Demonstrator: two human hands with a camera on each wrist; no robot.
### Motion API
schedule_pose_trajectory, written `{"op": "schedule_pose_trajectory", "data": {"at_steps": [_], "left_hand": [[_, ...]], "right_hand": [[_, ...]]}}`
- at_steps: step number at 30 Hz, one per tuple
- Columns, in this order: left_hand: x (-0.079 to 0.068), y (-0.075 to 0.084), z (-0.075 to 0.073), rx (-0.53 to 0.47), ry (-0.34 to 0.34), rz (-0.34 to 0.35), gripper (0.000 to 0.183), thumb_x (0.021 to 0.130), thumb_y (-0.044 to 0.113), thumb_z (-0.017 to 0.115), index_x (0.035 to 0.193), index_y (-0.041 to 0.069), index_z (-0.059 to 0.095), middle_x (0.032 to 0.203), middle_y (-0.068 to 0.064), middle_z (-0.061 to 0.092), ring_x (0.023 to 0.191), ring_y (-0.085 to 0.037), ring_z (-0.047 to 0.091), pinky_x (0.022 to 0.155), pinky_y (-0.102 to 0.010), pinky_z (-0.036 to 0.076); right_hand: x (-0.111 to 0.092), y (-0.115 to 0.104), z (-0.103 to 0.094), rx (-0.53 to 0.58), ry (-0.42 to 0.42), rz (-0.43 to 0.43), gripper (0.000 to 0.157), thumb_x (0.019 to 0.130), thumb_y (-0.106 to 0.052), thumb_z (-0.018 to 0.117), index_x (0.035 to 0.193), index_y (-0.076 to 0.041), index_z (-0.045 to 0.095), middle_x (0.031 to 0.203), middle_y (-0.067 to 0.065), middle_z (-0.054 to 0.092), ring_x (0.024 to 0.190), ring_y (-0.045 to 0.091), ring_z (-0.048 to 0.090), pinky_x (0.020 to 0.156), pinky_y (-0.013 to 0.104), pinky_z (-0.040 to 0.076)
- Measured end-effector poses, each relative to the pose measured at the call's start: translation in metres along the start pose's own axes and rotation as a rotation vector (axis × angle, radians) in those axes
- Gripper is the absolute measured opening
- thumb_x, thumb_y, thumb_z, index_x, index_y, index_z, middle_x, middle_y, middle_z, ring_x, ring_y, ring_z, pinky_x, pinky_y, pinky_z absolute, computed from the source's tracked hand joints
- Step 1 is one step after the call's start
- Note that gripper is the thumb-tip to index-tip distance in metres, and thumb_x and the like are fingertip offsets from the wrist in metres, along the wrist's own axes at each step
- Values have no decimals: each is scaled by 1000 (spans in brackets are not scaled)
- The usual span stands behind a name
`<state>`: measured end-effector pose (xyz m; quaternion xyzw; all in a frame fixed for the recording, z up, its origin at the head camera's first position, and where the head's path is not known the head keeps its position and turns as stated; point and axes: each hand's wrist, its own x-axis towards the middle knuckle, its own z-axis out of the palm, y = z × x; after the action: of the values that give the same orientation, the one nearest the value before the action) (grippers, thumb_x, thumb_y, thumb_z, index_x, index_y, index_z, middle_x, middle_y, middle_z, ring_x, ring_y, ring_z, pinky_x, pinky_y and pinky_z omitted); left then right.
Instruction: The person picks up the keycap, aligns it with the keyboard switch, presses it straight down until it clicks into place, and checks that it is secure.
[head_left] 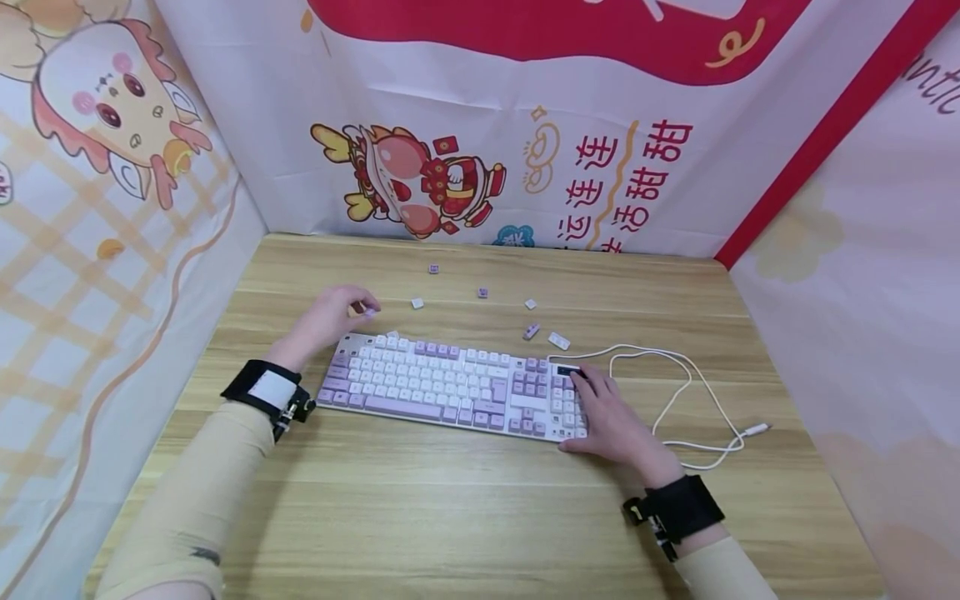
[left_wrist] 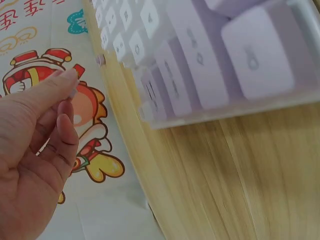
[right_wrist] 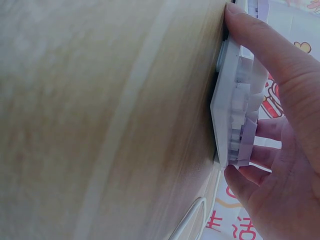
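A white and lilac keyboard (head_left: pixel 427 379) lies across the table, a few bare switch spots showing at its upper left and in the number pad. Just past its upper left corner, my left hand (head_left: pixel 330 315) pinches a small pale keycap (head_left: pixel 370 312) between thumb and fingertips. In the left wrist view most of that keycap (left_wrist: pixel 73 93) is hidden by the fingers. My right hand (head_left: pixel 615 425) holds the keyboard's right end, with the thumb at the front edge and the fingers over the number pad side, as the right wrist view also shows.
Behind the keyboard lie several loose keycaps, among them a purple one (head_left: pixel 433 269), a white one (head_left: pixel 417 303) and a longer white one (head_left: pixel 558 340). A white cable (head_left: pixel 697 375) loops right of the keyboard to its plug (head_left: pixel 756 430). Printed cloth (head_left: pixel 450 83) hangs behind the table.
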<state>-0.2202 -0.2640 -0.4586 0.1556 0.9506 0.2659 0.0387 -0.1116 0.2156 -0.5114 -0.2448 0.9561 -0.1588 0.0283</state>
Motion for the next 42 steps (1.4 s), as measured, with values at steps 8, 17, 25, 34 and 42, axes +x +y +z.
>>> {"op": "schedule_pose_trajectory", "data": {"at_steps": [8, 17, 25, 34, 42], "left_hand": [[-6, -15, -9, 6, -59, -57, 17, 91, 9, 70, 106, 1, 70, 100, -17, 74, 94, -30, 69, 88, -48, 56], [-12, -33, -14, 31, -102, -73, 12, 91, 11, 72, 100, 5, 73, 96, -13, 75, 88, -24, 68, 84, -46, 56], [-15, -40, -15, 30, -128, -66, 11, 90, 10, 73, 100, 6, 75, 96, -11, 77, 91, -25, 71, 86, -48, 55], [-16, -38, -18, 36, -158, -68, 11, 91, 13, 72, 100, 9, 76, 97, -9, 77, 94, -26, 69, 88, -47, 54], [-15, -40, -19, 63, -177, -48, 11, 91, 15, 73, 99, 10, 77, 99, -8, 77, 97, -27, 69, 91, -49, 52]], "right_hand": [[1, 2, 1, -13, 5, -4, 121, 61, -53, 90, 150, 4, 34, 156, 29, 31, 140, 49, 35, 112, 56, 42], [0, 2, 2, -19, -6, -4, 121, 61, -54, 90, 151, 4, 33, 156, 30, 29, 141, 49, 34, 113, 56, 42], [0, 2, 1, -18, -21, 9, 122, 62, -55, 89, 152, 3, 31, 158, 29, 28, 142, 49, 32, 113, 56, 41], [1, 1, 0, -15, -19, 7, 122, 62, -54, 90, 152, 4, 32, 157, 29, 29, 142, 48, 32, 113, 57, 40], [1, 1, -1, -18, -27, 13, 121, 62, -55, 89, 152, 3, 32, 157, 29, 29, 142, 49, 32, 113, 57, 41]]}}
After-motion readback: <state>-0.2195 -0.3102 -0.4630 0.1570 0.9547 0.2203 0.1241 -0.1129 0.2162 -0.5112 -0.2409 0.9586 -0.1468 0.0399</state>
